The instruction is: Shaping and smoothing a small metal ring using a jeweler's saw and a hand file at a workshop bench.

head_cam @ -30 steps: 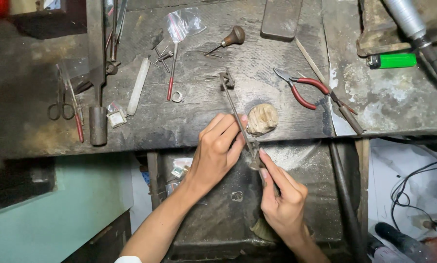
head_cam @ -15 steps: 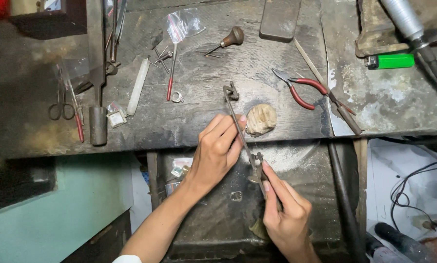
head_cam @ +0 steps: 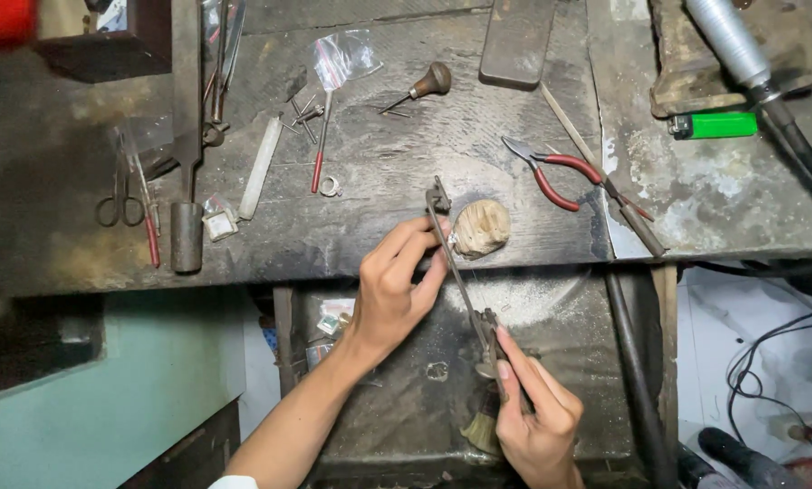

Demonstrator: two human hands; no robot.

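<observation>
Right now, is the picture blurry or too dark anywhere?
Head view: the left hand, right hand and saw frame look sharp in even light; the red thing at the top left corner is blurred; under the bench it goes dim.

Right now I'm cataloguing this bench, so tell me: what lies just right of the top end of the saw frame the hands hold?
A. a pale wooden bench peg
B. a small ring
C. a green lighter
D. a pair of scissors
A: the pale wooden bench peg sits beside the saw frame, by the left hand; the right hand grips the handle end.
</observation>
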